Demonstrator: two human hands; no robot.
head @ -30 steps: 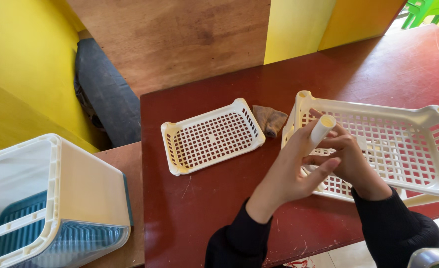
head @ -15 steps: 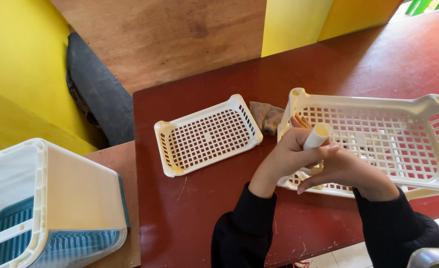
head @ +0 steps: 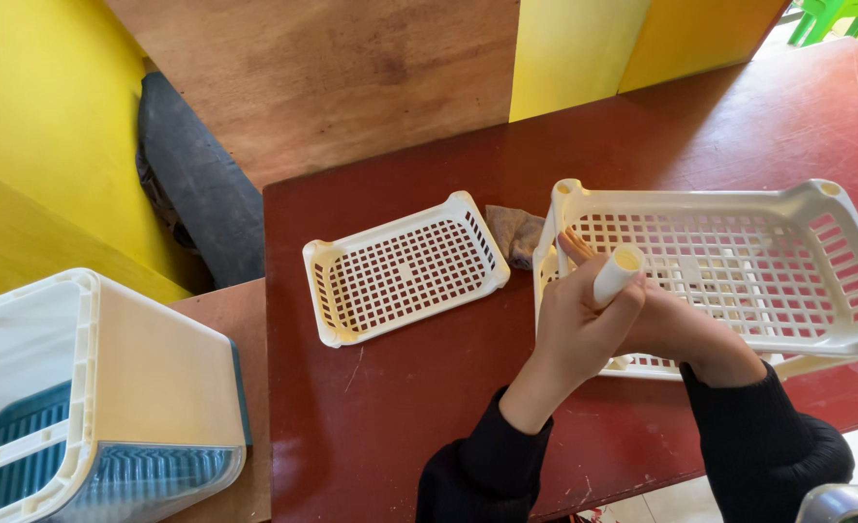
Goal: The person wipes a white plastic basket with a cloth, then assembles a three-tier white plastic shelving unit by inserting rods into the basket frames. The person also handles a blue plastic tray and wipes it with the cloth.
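My left hand [head: 574, 334] is closed around a short cream plastic tube [head: 617, 272], its open end pointing up. My right hand [head: 681, 324] lies just behind it, fingers curled against the near left part of a large cream perforated basket [head: 836, 218] that sits tilted on the dark red table [head: 400, 416]. What the right hand grips is hidden by the left hand. A smaller cream perforated tray [head: 405, 266] lies flat to the left of the basket, apart from both hands.
A crumpled brown cloth [head: 516, 232] lies between tray and basket. A white and blue plastic bin [head: 90, 397] stands on a lower wooden surface at left. Yellow panels and a wooden board close off the back. A dark rolled mat leans in the corner.
Both hands have come down and toward me, from spread fingers above the basket to closed against its near left corner. The tube stays in the left hand.
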